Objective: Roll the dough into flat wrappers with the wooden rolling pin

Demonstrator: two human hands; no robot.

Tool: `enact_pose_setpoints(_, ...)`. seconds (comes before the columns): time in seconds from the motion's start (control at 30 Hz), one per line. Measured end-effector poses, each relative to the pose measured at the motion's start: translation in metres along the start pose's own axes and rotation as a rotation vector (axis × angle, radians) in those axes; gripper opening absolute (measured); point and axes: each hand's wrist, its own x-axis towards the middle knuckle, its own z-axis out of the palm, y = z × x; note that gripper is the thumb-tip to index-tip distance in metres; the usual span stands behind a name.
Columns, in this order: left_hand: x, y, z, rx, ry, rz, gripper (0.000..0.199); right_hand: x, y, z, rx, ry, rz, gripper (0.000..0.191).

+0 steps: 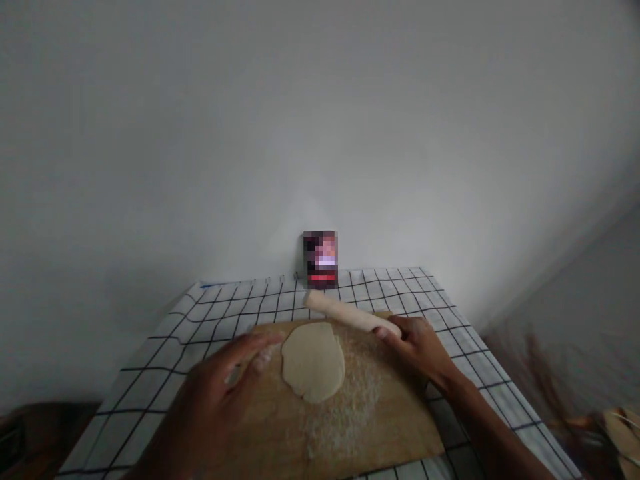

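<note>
A flat, roughly round sheet of dough lies on a wooden board. Loose flour is scattered over the wood to the right of it and below it. My right hand grips one end of a pale wooden rolling pin, which slants up to the left above the board's far edge. On the other side, my left hand is at the dough's left edge, with thumb and fingers apart. I see nothing held in it, and whether its fingertips touch the dough I cannot tell.
Under the board, a white cloth with a black grid covers the table. A small blurred-out upright object with a lit face leans near the wall at the table's back edge. Blurred things stand at lower right.
</note>
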Motion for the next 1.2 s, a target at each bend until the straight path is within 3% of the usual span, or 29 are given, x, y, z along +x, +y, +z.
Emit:
enact_pose_setpoints(0.07,0.010,0.003,-0.012,-0.039,0.029,-0.142,0.035,-0.004,-0.012,-0.002,-0.144,-0.063,-0.041,0.060)
enact_pose_setpoints(0.13,0.010,0.009,-0.006,-0.067,-0.007,-0.150,0.036,-0.007,-0.023,-0.001,-0.235,-0.117,-0.086,0.063)
enact_pose_setpoints(0.2,0.004,0.016,0.015,-0.045,-0.072,-0.039,0.038,-0.011,-0.031,0.000,-0.290,-0.146,-0.103,0.066)
enact_pose_setpoints(0.3,0.004,0.018,0.054,0.160,-0.096,0.174,0.046,-0.012,-0.033,0.002,-0.337,-0.157,-0.113,0.066)
enact_pose_setpoints(0.43,0.034,0.005,0.081,0.372,-0.072,0.267,0.048,-0.006,-0.026,0.004,-0.330,-0.032,-0.182,0.049)
enact_pose_setpoints(0.57,0.061,-0.002,0.084,0.411,-0.129,0.189,0.047,0.006,-0.019,0.006,-0.384,0.055,-0.173,0.036)
enact_pose_setpoints(0.7,0.065,0.005,0.086,0.436,-0.132,0.149,0.049,0.033,-0.009,0.006,-0.437,-0.048,-0.268,0.039)
enact_pose_setpoints(0.87,0.060,0.016,0.092,0.455,-0.047,0.100,0.045,0.060,0.003,0.008,-0.452,-0.108,-0.305,0.040)
enact_pose_setpoints(1.0,0.042,0.023,0.094,0.441,0.001,0.183,0.044,0.034,0.002,0.006,-0.465,-0.096,-0.272,0.043)
enact_pose_setpoints(1.1,0.019,0.027,0.093,0.381,0.057,0.334,0.046,-0.009,-0.009,0.003,-0.426,-0.079,-0.239,0.044)
enact_pose_setpoints(1.2,-0.006,0.030,0.089,0.339,0.083,0.397,0.051,-0.056,-0.024,0.005,-0.390,-0.047,-0.223,0.042)
